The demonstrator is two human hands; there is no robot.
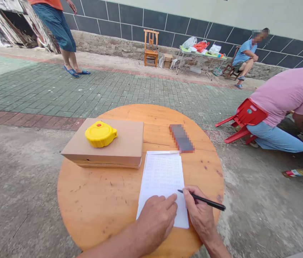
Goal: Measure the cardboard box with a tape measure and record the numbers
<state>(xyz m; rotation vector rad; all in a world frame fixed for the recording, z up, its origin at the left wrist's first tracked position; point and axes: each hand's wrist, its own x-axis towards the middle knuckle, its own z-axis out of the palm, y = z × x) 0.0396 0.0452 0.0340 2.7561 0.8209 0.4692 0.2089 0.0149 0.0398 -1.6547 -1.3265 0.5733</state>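
Observation:
A white sheet of paper [162,170] with rows of small handwritten marks lies on the round wooden table [100,200]. My right hand [201,213] grips a black pen [207,201] near its tip, which points at the paper just below the rows. On the lower part of the sheet rests my left hand [158,218], its index finger stretched toward the pen tip and the other fingers slightly bent, with nothing seen in it. The marks are too small to read.
A yellow tape measure [100,134] sits on a cardboard box [126,138] at the table's left. A blurred phone [181,138] lies beyond the paper. Someone in pink [288,93] sits on a red chair [250,113] at right, near a bottle [299,173] on the ground.

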